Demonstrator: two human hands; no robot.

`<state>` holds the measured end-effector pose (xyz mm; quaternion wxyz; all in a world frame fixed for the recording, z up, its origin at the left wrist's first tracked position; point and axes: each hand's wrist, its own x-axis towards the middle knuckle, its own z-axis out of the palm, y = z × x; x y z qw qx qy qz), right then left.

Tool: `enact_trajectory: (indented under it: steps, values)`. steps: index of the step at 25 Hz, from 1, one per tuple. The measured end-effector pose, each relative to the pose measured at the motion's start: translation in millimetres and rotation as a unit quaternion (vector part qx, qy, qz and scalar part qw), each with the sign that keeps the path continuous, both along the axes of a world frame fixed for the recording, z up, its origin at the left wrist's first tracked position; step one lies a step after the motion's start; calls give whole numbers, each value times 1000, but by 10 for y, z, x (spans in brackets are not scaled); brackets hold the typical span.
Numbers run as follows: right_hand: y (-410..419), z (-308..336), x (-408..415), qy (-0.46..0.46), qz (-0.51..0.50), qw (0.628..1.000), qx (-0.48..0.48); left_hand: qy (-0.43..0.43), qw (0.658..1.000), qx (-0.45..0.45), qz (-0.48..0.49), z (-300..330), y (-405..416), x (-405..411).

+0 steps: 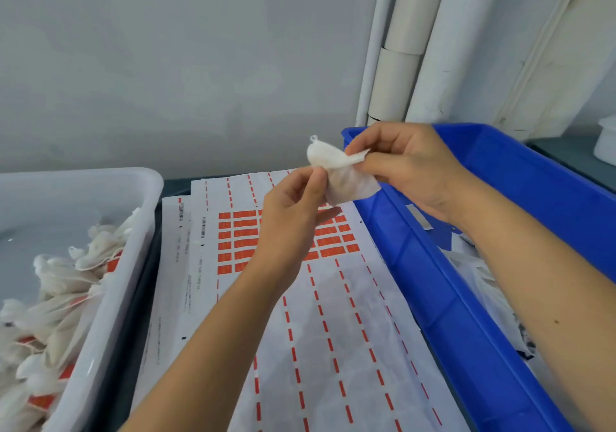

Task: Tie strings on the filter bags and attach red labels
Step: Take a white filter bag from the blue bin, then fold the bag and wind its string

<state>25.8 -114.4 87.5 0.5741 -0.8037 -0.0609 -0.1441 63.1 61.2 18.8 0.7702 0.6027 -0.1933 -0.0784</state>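
Note:
A white filter bag is held up above the label sheets. My left hand pinches the bag's gathered neck from below, and a small loop of string sticks up at the top. My right hand pinches the bag's upper right corner between thumb and fingers. Under the hands lies a white backing sheet with rows of red labels and dashed red lines where labels were peeled off.
A white tub on the left holds several tied bags with red labels. A blue bin on the right holds loose white bags. Grey wall and white pipes stand behind.

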Motion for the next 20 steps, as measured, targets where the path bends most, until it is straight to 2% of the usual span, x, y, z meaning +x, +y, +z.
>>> enact_trajectory:
  steps: [2, 4, 8, 12, 16, 20]
  values:
    - [118, -95, 78, 45, 27, 997, -49, -17, 998, 27, 45, -145, 227, 14]
    - [248, -187, 168, 106, 65, 987, -103, -36, 991, 93, 85, -350, 483, 18]
    - [682, -510, 360, 196, 103, 966, -132, -63, 967, 220, 114, -782, 935, -50]
    - [1026, -867, 455, 156, 91, 957, -226, -76, 965, 220, 121, -956, 1071, -86]
    - [1073, -841, 517, 113, 78, 968, -208, -68, 973, 183, 121, -967, 1088, -75]
    - [1061, -701, 546, 109, 96, 974, -173, -45, 980, 142, 133, -931, 1112, -52]
